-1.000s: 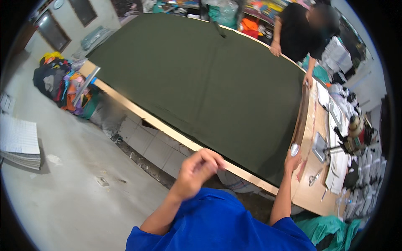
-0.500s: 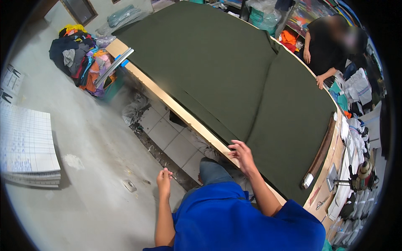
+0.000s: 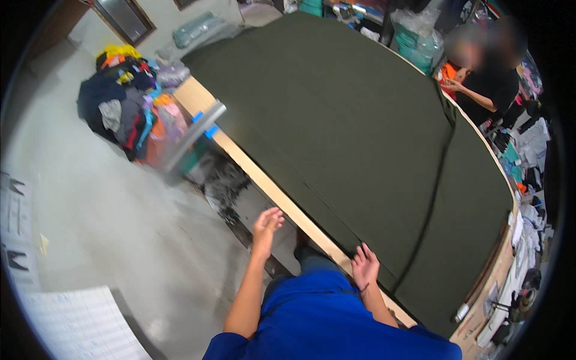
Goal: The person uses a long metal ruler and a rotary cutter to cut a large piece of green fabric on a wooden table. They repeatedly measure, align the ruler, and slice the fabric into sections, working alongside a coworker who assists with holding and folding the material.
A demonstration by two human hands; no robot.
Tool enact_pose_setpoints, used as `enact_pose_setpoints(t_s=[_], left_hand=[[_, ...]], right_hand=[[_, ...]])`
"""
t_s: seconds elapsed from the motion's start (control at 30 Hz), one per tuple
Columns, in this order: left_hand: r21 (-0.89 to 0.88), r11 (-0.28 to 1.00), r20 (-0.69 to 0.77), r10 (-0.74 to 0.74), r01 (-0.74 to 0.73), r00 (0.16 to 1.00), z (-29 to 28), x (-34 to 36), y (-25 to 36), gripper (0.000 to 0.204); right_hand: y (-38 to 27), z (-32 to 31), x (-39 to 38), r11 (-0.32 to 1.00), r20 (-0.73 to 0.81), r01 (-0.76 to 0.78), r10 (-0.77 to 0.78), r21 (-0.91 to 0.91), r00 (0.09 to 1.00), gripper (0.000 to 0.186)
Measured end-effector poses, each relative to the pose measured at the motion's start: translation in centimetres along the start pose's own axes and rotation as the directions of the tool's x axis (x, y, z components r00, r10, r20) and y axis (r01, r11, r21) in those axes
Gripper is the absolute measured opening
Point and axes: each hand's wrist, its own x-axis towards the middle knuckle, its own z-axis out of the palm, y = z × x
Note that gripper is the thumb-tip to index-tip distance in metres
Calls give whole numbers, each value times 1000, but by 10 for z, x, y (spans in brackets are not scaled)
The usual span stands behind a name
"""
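A large dark olive cloth [image 3: 336, 138] covers the table, whose pale wooden edge [image 3: 281, 198] runs along my side. A long dark fold crosses the cloth's right part. My left hand [image 3: 267, 228] is raised beside that edge, fingers apart and loosely bent, holding nothing. My right hand [image 3: 366, 264] is at the cloth's near edge, fingers spread and bent, holding nothing I can see; whether it touches the cloth I cannot tell. A long brown bar [image 3: 486, 270] with a silver end lies at the cloth's right end, away from both hands.
A co-worker [image 3: 492, 90] stands across the table, hands raised near its far edge. A clothing pile [image 3: 117, 108] and a metal rail [image 3: 195, 135] are at the table's left end. Paper sheets [image 3: 75, 318] are at lower left. Plastic-wrapped bundles [image 3: 420, 45] sit behind the table.
My right hand has let go of the bar and moved left along the cloth edge. A long fold has appeared in the cloth. The co-worker's hands have lifted. My view has swung left.
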Motion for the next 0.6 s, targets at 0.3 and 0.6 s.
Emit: enact_pose_setpoints(t_s=[0.3, 0.6], left_hand=[[-174, 982, 14, -70, 71, 997, -33, 236, 69, 51], [-280, 957, -219, -143, 79, 965, -104, 524, 143, 72]], right_hand=[[30, 89, 64, 974, -201, 183, -155, 132, 967, 26], [93, 170, 99, 916, -235, 396, -399, -65, 886, 46]])
